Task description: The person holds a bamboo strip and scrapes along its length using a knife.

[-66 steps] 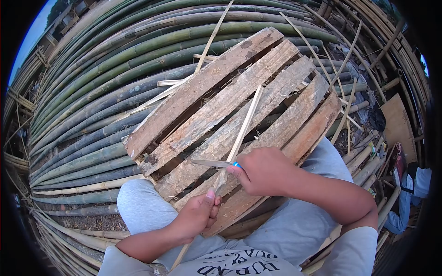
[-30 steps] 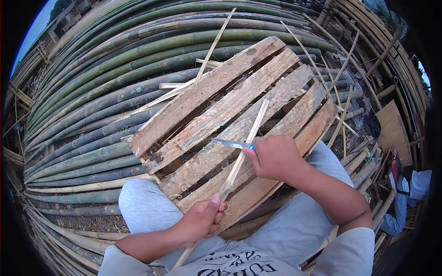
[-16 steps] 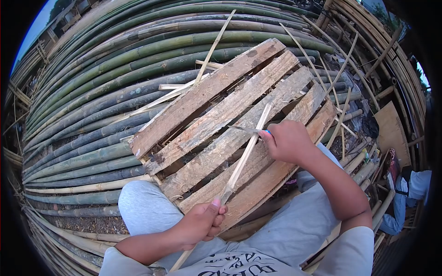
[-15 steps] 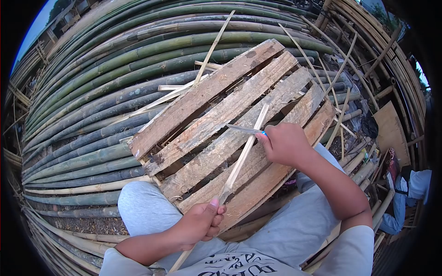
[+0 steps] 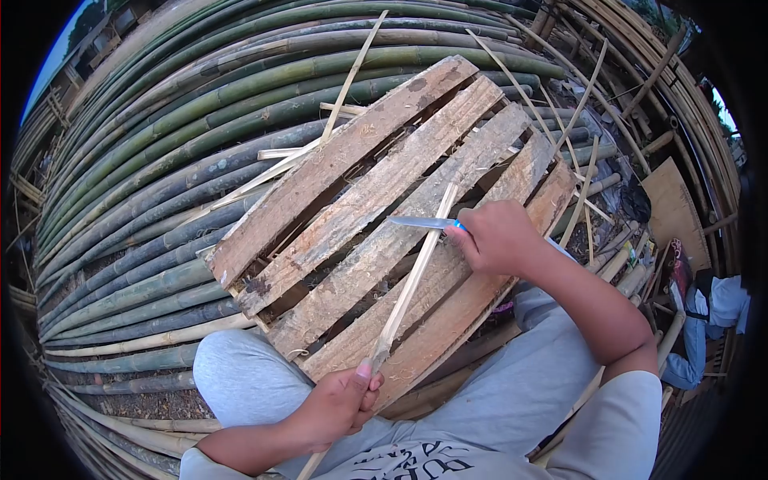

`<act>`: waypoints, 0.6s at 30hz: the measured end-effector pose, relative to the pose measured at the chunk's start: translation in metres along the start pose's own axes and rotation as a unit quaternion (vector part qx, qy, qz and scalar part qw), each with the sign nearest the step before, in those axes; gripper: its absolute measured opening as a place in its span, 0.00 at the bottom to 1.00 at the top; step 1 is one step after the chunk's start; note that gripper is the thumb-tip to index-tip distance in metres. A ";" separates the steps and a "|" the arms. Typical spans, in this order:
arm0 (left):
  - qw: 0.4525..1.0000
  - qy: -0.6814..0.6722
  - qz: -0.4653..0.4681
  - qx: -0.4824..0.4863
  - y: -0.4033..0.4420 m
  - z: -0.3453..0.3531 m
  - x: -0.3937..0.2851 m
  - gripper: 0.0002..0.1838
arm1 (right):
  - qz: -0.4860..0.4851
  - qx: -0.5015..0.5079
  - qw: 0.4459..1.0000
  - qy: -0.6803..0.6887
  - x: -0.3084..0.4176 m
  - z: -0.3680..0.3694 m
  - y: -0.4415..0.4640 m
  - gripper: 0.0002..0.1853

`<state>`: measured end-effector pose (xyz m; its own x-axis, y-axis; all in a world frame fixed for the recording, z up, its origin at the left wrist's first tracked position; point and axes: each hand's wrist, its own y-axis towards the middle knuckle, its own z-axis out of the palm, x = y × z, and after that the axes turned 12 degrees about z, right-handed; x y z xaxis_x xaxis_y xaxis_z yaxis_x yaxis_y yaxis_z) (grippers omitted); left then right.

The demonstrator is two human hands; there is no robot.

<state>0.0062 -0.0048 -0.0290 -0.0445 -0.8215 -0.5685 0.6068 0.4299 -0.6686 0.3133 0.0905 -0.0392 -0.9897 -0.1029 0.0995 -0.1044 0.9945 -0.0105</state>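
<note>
My left hand (image 5: 342, 404) is closed around the lower part of a pale bamboo strip (image 5: 412, 294), thumb on top. The strip slants up and away across a slatted wooden pallet (image 5: 352, 180) in front of my lap, and its tail comes out below my fist. In my right hand (image 5: 500, 238) is a knife (image 5: 420, 222) with a blue handle, mostly covered by my fingers. Its blade points left and lies across the strip near the far end. Fine shavings are scattered over the slats.
Long green bamboo poles (image 5: 200, 112) lie side by side beyond and left of the pallet. Loose split strips (image 5: 354, 76) lean at its far edge. To the right are a board (image 5: 674, 210), crumpled clothing (image 5: 694, 336) and stacked bamboo (image 5: 640, 60).
The view has shifted slightly, so the pallet and poles sit a bit further left and up. The knife blade is turned a little flatter on the strip. Both hands keep their hold.
</note>
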 end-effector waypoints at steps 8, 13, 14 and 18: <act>1.000 -0.018 0.006 -0.019 0.003 0.000 0.003 0.20 | -0.061 0.012 0.998 0.001 0.024 -0.001 -0.015 0.24; 0.999 -0.030 -0.004 -0.010 0.001 0.000 -0.003 0.20 | 0.005 -0.046 0.999 -0.022 -0.005 0.007 0.005 0.24; 1.000 -0.029 -0.001 -0.009 0.001 0.000 -0.002 0.20 | -0.014 -0.038 0.999 -0.014 0.007 0.007 -0.001 0.24; 1.000 -0.014 0.004 -0.012 0.000 0.000 0.000 0.19 | -0.019 0.005 1.000 -0.021 0.020 0.001 -0.012 0.24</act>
<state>0.0066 -0.0048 -0.0288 -0.0175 -0.8276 -0.5611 0.5878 0.4455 -0.6754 0.2945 0.0765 -0.0377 -0.9882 -0.1410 0.0591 -0.1422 0.9897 -0.0165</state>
